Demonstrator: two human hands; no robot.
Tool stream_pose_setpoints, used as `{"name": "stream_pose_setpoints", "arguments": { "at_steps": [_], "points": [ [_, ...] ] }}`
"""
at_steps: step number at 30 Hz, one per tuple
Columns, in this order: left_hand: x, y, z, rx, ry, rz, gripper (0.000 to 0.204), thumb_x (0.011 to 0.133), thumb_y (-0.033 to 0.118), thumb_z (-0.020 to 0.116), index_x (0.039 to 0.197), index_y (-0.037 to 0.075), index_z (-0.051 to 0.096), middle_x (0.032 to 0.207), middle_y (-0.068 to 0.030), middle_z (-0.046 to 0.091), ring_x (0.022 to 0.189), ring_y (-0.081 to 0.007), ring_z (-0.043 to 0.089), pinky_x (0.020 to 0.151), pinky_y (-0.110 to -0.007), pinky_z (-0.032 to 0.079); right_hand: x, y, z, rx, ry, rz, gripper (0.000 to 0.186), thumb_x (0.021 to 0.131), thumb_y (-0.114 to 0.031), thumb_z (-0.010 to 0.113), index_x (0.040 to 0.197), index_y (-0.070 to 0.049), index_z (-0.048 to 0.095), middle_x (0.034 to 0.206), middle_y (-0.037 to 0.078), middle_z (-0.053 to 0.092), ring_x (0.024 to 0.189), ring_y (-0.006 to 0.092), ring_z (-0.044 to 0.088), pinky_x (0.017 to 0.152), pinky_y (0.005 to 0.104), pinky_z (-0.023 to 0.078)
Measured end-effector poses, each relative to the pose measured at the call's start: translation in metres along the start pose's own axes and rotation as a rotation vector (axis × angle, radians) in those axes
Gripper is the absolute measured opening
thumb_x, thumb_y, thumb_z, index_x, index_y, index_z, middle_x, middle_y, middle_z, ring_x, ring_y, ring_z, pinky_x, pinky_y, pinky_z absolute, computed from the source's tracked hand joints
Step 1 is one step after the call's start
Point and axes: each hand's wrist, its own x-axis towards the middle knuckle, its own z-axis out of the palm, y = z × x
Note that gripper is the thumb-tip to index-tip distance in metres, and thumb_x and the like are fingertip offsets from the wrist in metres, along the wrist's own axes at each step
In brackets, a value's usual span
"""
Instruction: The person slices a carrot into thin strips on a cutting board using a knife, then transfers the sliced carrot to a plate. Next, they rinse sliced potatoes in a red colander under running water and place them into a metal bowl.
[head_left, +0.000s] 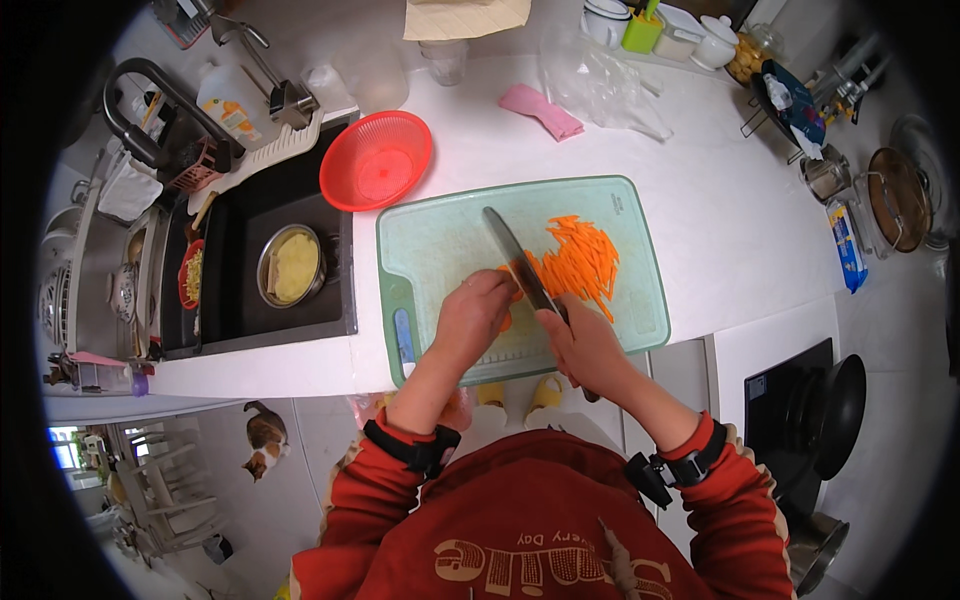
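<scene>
Slicing: right hand [588, 350] is gripping knife [527, 272], left hand [470, 318] pinning carrot piece [506, 322], seemingly uncut. Finished strips [587, 262] are lying alongside.

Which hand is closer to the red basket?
Left. The left hand, on the carrot, is in front and to the right of the basket. The right hand, gripping the knife, is farther right.

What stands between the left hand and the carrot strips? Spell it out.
The knife does: gripped by the right hand, its blade slants over the cutting board between the left hand and the carrot strips.
</scene>
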Motion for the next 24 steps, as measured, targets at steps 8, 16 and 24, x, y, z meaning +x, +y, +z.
{"name": "stream_pose_setpoints", "arguments": {
  "at_steps": [8, 16, 24],
  "points": [
    [0.0, 0.002, 0.0, -0.003, -0.002, -0.004, 0.018, 0.073, 0.003, 0.066, 0.091, 0.005, 0.065, 0.094, -0.0084, 0.062, 0.086, -0.0291, 0.06, 0.071, -0.037, 0.051, -0.018, -0.012, -0.008, -0.105, -0.042, 0.04, 0.038, 0.095, -0.031, 0.048, 0.097, 0.008, 0.047, 0.081, 0.029, 0.057, 0.078, 0.045, 0.055, 0.069, 0.0476, 0.042],
    [-0.001, 0.001, 0.0, 0.0, 0.018, 0.011, 0.016, 0.071, 0.0, 0.063, 0.086, 0.004, 0.065, 0.092, -0.0077, 0.06, 0.086, -0.0281, 0.059, 0.067, -0.036, 0.051, 0.006, -0.002, 0.008, -0.117, -0.001, 0.003, 0.036, 0.097, -0.03, 0.045, 0.108, 0.004, 0.046, 0.06, 0.01, 0.05, 0.044, 0.0197, 0.048, 0.042, 0.0329, 0.039],
    [-0.003, -0.002, -0.002, -0.006, -0.017, 0.001, 0.014, 0.074, 0.004, 0.067, 0.088, 0.003, 0.064, 0.094, -0.0097, 0.061, 0.086, -0.0298, 0.059, 0.071, -0.038, 0.05, -0.004, 0.001, 0.002, -0.078, 0.003, -0.06, 0.032, 0.097, -0.027, 0.046, 0.104, 0.004, 0.047, 0.056, 0.008, 0.049, 0.038, 0.0165, 0.048, 0.038, 0.0318, 0.039]
  ]
}}
